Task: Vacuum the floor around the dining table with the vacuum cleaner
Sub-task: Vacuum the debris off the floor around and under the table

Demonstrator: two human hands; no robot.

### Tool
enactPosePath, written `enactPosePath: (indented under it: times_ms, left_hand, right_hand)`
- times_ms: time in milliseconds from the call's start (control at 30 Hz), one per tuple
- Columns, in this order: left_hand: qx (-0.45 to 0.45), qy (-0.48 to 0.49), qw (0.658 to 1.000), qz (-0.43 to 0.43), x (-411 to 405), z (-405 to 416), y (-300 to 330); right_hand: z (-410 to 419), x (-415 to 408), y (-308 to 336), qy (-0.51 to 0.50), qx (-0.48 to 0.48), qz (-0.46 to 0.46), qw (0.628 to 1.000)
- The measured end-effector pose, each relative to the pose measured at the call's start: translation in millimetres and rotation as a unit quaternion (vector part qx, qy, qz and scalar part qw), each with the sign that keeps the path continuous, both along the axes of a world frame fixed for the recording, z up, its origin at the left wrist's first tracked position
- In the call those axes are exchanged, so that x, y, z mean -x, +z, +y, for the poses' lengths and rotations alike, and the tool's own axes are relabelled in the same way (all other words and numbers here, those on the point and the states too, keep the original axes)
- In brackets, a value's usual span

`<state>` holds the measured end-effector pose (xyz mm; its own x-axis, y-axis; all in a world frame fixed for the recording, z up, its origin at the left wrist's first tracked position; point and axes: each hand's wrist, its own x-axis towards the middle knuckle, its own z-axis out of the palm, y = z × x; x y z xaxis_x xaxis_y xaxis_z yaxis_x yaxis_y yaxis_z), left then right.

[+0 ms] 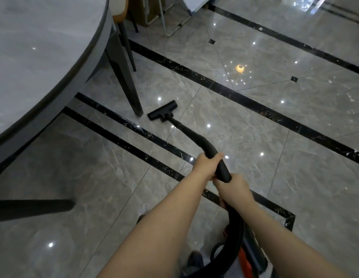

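A black vacuum wand (pixel 189 135) runs from my hands down to a flat black floor head (pixel 162 110) resting on the glossy grey tiles. The head sits just right of a dark table leg (pixel 128 85). My left hand (pixel 204 166) grips the curved upper part of the wand. Behind it, my right hand (pixel 233 189) holds the wand's end where the black hose (pixel 233 237) joins. The hose loops down to an orange and black vacuum body (pixel 247 261) at the bottom edge. The round grey dining table (pixel 38 57) fills the upper left.
A second dark table leg (pixel 32 208) juts in at the lower left. A chair with an orange back (pixel 119 11) stands at the table's far side. A white metal frame (pixel 170 21) and a brown box stand at the top. Black inlay strips (pixel 244 101) cross the floor.
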<state>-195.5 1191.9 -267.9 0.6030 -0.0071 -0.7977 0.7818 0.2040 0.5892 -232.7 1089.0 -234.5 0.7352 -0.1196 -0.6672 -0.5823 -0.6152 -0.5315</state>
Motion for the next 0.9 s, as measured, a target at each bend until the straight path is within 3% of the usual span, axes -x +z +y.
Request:
enactPosePath:
  times_ms: [300, 633, 900]
  left_hand:
    - [0.052, 0.071, 0.996, -0.015, -88.2, 82.2, -13.5]
    - [0.024, 0.110, 0.993, -0.041, -182.6, 176.3, -23.5]
    - [0.071, 0.013, 0.997, -0.007, -189.5, 146.6, -32.0]
  right_hand:
    - [84.6, -110.4, -16.8, 0.038, -0.001, 0.014, 0.999]
    - [178.1, -203.6, -30.2, 0.104, 0.037, -0.040, 0.993]
    - [141.4, -193.2, -46.1, 0.052, 0.083, -0.046, 0.994]
